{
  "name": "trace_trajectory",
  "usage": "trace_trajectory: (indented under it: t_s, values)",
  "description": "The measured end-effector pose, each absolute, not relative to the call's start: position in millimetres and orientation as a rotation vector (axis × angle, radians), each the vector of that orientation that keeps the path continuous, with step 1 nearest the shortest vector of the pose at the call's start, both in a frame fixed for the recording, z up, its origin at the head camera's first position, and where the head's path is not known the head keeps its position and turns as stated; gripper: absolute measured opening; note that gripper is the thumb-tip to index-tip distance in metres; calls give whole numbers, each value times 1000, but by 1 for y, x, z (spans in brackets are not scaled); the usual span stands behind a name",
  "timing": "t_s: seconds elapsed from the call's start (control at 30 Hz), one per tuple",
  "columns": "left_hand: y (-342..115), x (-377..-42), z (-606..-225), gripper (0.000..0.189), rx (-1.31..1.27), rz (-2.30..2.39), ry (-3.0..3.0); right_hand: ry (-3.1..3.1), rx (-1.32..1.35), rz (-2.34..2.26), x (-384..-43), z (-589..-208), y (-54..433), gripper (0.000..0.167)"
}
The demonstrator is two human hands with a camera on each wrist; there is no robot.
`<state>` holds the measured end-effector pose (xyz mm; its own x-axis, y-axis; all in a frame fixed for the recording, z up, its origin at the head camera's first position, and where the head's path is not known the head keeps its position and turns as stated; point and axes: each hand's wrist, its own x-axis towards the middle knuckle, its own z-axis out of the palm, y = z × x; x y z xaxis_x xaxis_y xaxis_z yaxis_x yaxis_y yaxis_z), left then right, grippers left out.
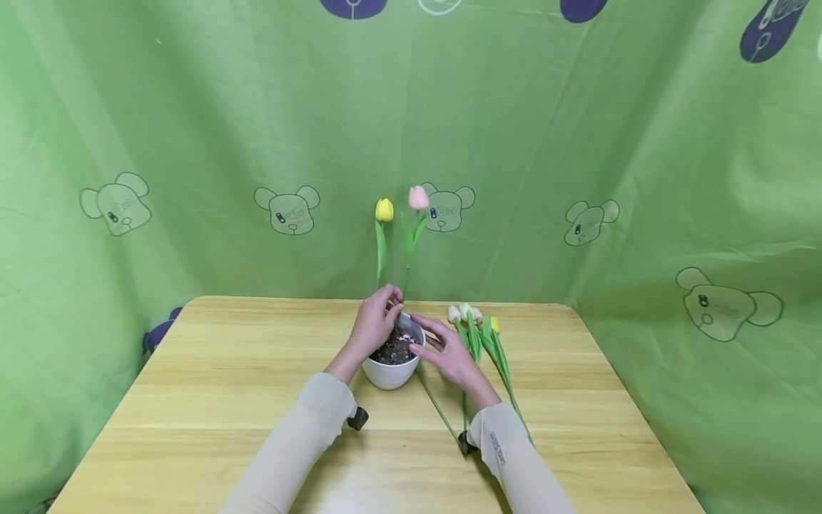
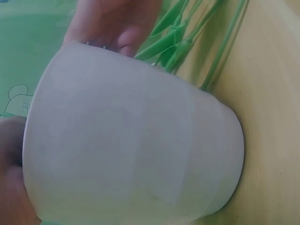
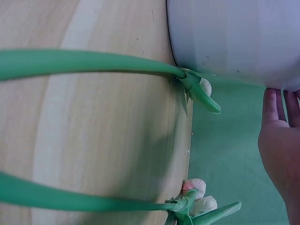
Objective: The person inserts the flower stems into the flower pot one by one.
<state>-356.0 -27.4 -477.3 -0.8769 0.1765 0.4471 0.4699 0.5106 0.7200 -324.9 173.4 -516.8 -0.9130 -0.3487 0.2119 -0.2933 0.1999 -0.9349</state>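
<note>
A white pot [image 1: 388, 376] of dark soil [image 1: 393, 350] stands on the table. A yellow tulip [image 1: 384, 210] and a pink tulip [image 1: 418, 198] rise upright above it. My left hand [image 1: 374, 325] reaches over the pot's left side, thumb and fingers bent together at the pink tulip's lower stem, which they seem to pinch. Behind this hand the yellow tulip's lower stem is hidden. On the pot's right, my right hand [image 1: 449, 353] has its fingers extended at the rim and its thumb over the soil. The right wrist view shows straight fingers [image 3: 270, 105] against the pot.
Right of the pot lie several loose tulips, with white heads [image 1: 467, 312] and a yellow head [image 1: 494, 325], their long green stems running toward the front under my right forearm. A green curtain [image 1: 514, 143] with bear drawings hangs behind the wooden table [image 1: 225, 385].
</note>
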Motion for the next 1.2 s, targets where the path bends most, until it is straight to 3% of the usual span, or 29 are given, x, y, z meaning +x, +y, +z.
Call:
trace_trajectory:
  t_s: [0.37,0.8,1.2]
  values:
    - [-26,-355,-478,10,-547,-1176,-2476,2414,-635,-1832,-326,-517,175,66]
    - [-28,-359,-477,11,-577,-1462,-2446,2413,-629,-1834,-328,-518,174,65]
    - [-26,-356,-476,8,-610,-1272,-2485,2407,-635,-1838,-327,-518,172,64]
